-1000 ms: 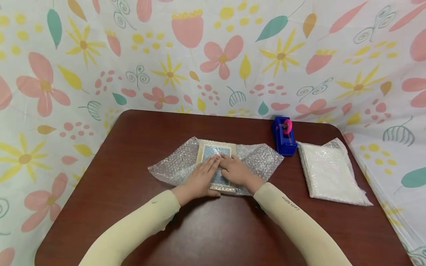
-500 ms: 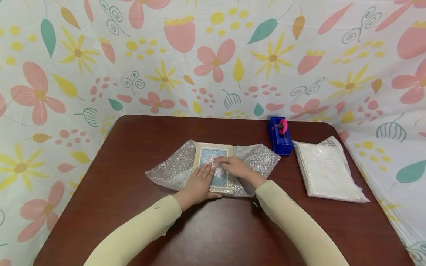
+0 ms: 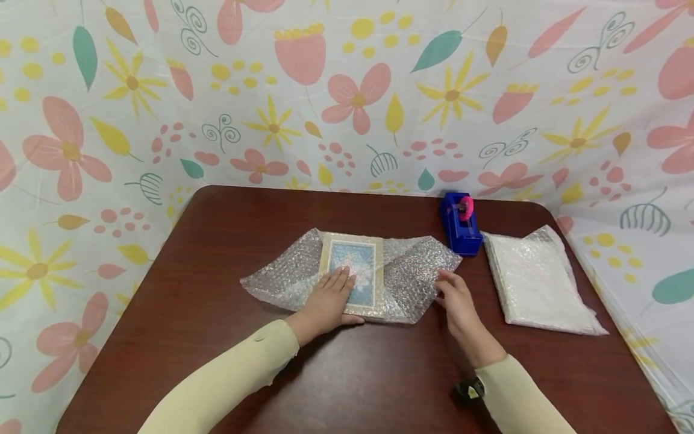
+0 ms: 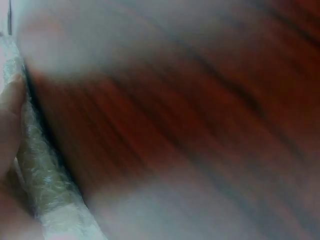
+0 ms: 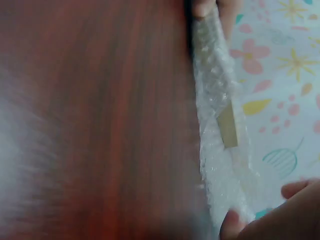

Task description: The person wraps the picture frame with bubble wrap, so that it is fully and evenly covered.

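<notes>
A picture frame (image 3: 371, 244) with a blue and white picture lies on the table in a sheet of bubble wrap (image 3: 412, 271). Wrap covers its face, and loose flaps stick out at left and right. My left hand (image 3: 327, 299) rests on the wrapped frame's lower left, fingers spread over the picture and thumb along the near edge. At the right flap's edge is my right hand (image 3: 458, 304), its fingers bent. The right wrist view shows that hand's thumb and a finger apart beside the bubble wrap (image 5: 220, 170); whether they touch it I cannot tell.
A blue tape dispenser (image 3: 463, 235) with a pink roll stands behind the right flap. To its right lies a stack of folded bubble wrap (image 3: 542, 283). The brown table (image 3: 260, 217) ends at a flower-patterned curtain (image 3: 347, 150).
My right hand has left the middle of the picture and moved right to the flap's edge. The left hand stays on the frame. The view has shifted slightly.
</notes>
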Tool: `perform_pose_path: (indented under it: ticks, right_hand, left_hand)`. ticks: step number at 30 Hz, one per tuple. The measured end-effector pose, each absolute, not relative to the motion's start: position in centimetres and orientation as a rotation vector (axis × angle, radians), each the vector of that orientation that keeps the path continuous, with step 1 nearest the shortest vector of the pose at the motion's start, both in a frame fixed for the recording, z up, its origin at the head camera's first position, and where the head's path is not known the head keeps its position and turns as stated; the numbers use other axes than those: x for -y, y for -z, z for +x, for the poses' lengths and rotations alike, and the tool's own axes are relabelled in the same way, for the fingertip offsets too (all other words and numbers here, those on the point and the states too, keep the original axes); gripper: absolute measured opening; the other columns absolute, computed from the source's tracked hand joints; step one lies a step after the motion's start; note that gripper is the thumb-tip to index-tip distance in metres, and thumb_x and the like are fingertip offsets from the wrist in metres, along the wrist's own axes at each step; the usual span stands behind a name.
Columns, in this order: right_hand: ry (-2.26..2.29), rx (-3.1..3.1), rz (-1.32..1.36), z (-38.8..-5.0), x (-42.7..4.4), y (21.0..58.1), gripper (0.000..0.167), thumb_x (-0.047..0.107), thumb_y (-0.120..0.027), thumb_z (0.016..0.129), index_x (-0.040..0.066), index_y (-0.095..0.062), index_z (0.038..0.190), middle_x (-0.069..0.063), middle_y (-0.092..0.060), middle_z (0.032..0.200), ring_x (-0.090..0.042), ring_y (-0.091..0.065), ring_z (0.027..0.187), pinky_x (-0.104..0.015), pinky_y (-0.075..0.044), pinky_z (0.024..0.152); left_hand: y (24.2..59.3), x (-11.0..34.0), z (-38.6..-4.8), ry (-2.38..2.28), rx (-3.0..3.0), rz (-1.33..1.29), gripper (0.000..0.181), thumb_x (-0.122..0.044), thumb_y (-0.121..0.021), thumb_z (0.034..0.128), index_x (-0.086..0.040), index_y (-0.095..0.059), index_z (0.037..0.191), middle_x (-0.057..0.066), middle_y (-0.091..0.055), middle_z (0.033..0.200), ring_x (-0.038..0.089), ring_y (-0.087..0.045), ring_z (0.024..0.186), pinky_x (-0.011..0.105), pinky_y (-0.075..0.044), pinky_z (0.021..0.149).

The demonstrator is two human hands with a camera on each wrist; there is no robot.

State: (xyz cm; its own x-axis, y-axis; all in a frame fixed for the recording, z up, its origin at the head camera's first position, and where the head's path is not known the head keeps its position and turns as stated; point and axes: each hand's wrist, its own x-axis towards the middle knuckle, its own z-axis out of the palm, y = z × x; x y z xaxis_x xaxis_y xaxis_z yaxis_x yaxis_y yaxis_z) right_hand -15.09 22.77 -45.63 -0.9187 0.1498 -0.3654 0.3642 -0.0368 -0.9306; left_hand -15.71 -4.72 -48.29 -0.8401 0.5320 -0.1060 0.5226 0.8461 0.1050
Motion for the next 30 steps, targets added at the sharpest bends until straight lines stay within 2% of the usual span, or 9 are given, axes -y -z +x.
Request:
perform_pose_path:
  ticks: [5,9,13,17,20,23,25,27,30]
  right_hand:
    - [2.271,-1.638,0.677,-14.2,-24.6,45.5,0.065,0.014,-0.028,0.109,0.011,0.004,0.165,0.004,-0.031,0.133,-0.015,-0.031,0.139,-0.032,-0.025,0.127]
    - [2.281,-1.518,0.669,-14.3,-25.0,45.2,0.070,0.017,-0.024,0.110,0.016,0.024,0.162,-0.005,-0.018,0.155,-0.020,-0.017,0.154,-0.035,-0.021,0.131]
    - [2.164,-1.607,0.558,-14.9,-25.2,45.9,0.052,0.023,-0.030,0.112,0.019,-0.014,0.161,0.005,-0.051,0.141,-0.002,-0.050,0.120,-0.019,-0.043,0.105]
    - [1.997,-1.815,0.387,-15.9,-24.9,46.9,0.013,0.027,-0.042,0.111,0.026,-0.053,0.116,0.020,-0.061,0.089,0.002,-0.054,0.080,-0.016,-0.046,0.075]
    - [1.866,-1.963,0.239,-16.9,-24.2,47.4,0.017,0.031,-0.046,0.110,0.017,-0.055,0.109,0.015,-0.052,0.071,-0.001,-0.047,0.063,-0.018,-0.044,0.062]
    - [1.750,-2.124,0.149,-18.0,-23.6,47.8,0.044,0.037,-0.038,0.112,-0.002,-0.054,0.126,0.008,-0.042,0.062,-0.005,-0.039,0.055,-0.021,-0.038,0.055]
    - [1.684,-2.238,0.086,-18.4,-23.2,47.8,0.059,0.041,-0.027,0.113,-0.004,-0.041,0.148,-0.011,-0.061,0.076,-0.018,-0.059,0.070,-0.029,-0.052,0.070]
    - [1.695,-2.321,0.011,-18.8,-23.0,47.7,0.065,0.042,-0.016,0.113,0.000,-0.021,0.162,-0.032,-0.063,0.124,-0.037,-0.063,0.116,-0.045,-0.052,0.103]
    - [1.897,-2.230,-0.140,-19.5,-22.4,47.5,0.067,0.044,-0.010,0.111,0.006,0.005,0.164,-0.027,0.003,0.171,-0.045,0.003,0.159,-0.063,0.001,0.129]
  left_hand:
    - [47.7,4.7,-15.6,-0.122,-2.889,0.818,0.097,-0.067,-0.062,0.0911,-0.004,-0.034,0.159,0.018,-0.030,0.168,0.032,-0.029,0.158,0.047,-0.029,0.129]
    - [47.6,4.8,-15.7,-0.139,-2.886,0.821,0.097,-0.067,-0.062,0.0911,-0.004,-0.034,0.159,0.018,-0.030,0.168,0.032,-0.028,0.158,0.047,-0.028,0.129]
    - [47.8,4.9,-15.8,-0.139,-2.892,0.822,0.097,-0.067,-0.062,0.0908,-0.004,-0.034,0.159,0.018,-0.030,0.168,0.032,-0.028,0.158,0.047,-0.028,0.129]
    - [48.1,4.8,-15.7,-0.154,-2.892,0.824,0.098,-0.067,-0.063,0.0905,-0.004,-0.035,0.159,0.018,-0.030,0.168,0.032,-0.029,0.158,0.048,-0.029,0.129]
    - [48.2,4.8,-15.7,-0.157,-2.892,0.818,0.098,-0.067,-0.063,0.0906,-0.004,-0.034,0.159,0.018,-0.029,0.169,0.032,-0.028,0.158,0.048,-0.028,0.129]
    - [48.4,4.7,-15.7,-0.153,-2.896,0.819,0.097,-0.067,-0.063,0.0906,-0.005,-0.034,0.160,0.017,-0.030,0.169,0.031,-0.028,0.158,0.047,-0.028,0.129]
    - [48.5,4.7,-15.7,-0.151,-2.898,0.825,0.097,-0.067,-0.063,0.0905,-0.005,-0.035,0.159,0.017,-0.030,0.168,0.031,-0.029,0.158,0.047,-0.029,0.129]
    - [48.5,4.7,-15.7,-0.164,-2.895,0.829,0.097,-0.067,-0.063,0.0904,-0.005,-0.035,0.159,0.017,-0.031,0.168,0.032,-0.029,0.158,0.048,-0.029,0.129]
    - [48.4,4.8,-15.8,-0.181,-2.896,0.820,0.096,-0.066,-0.064,0.0904,-0.005,-0.036,0.159,0.018,-0.031,0.168,0.032,-0.029,0.158,0.048,-0.029,0.129]
